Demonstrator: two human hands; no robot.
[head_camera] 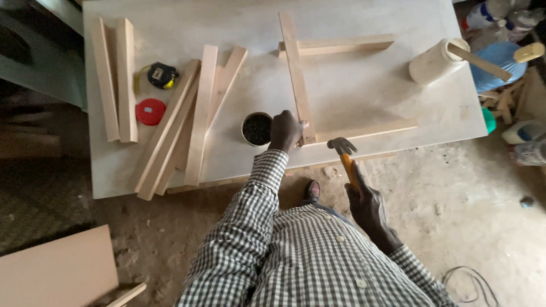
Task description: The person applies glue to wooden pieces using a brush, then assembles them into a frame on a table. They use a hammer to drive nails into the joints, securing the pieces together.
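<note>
My left hand (284,131) rests with closed fingers on the near corner of a wooden frame (297,74) lying on the white table (352,85); whether it pinches a nail I cannot tell. The frame is one long slat with two cross slats running off to the right. My right hand (368,207) grips a claw hammer (343,149) with an orange handle, its head hovering just right of the left hand near the table's front edge. A round tin of dark nails (257,129) stands right beside my left hand.
Several loose wooden slats (196,119) lie fanned on the left half, two more (114,77) at the far left. A tape measure (162,75) and a red lid (151,111) sit between them. A white jar with a stick (437,61) stands at right. Dirt floor below; clutter at right.
</note>
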